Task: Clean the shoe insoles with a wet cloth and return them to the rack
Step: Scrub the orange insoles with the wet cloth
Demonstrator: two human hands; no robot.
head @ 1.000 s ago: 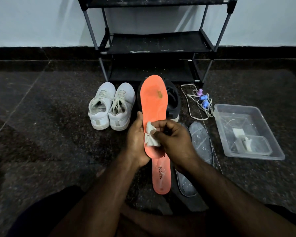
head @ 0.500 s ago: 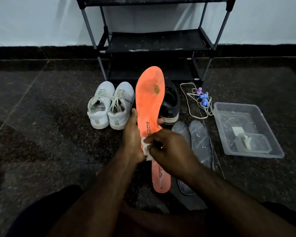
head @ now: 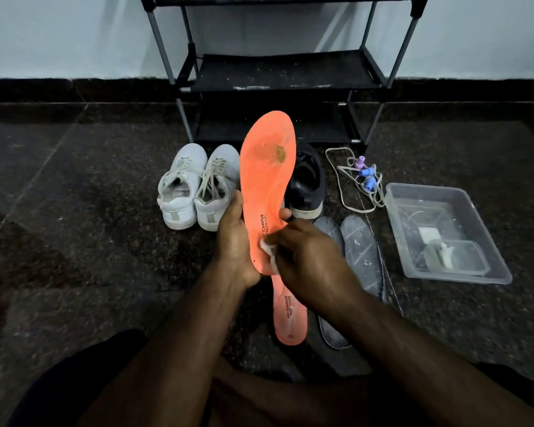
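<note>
Where the two forearms meet low in the view, the left hand [head: 236, 241] grips the heel half of an upright orange insole [head: 267, 180], thumb on its left edge and fingertips showing past its right edge, toe end pointing up toward the rack. Against the printed face of this insole, the right hand [head: 309, 260] pinches a small white cloth [head: 270, 252] in curled fingers, pressing it near the heel. Directly beneath the hands, a second orange insole [head: 290, 315] lies flat on the dark stone floor [head: 74, 241], heel toward the viewer. Just to its right lie two grey insoles [head: 363, 257], side by side. Farther right stands a clear plastic tub [head: 494, 241] with a smaller clear box inside it. Beyond the hands sit a pair of white sneakers [head: 198, 186] and, partly hidden behind the raised insole, a black shoe [head: 307, 186]. Right of that shoe lie loose laces with small purple and blue pieces [head: 364, 174]. Farthest back, against the pale wall, stands a black shoe rack [head: 278, 72].
</note>
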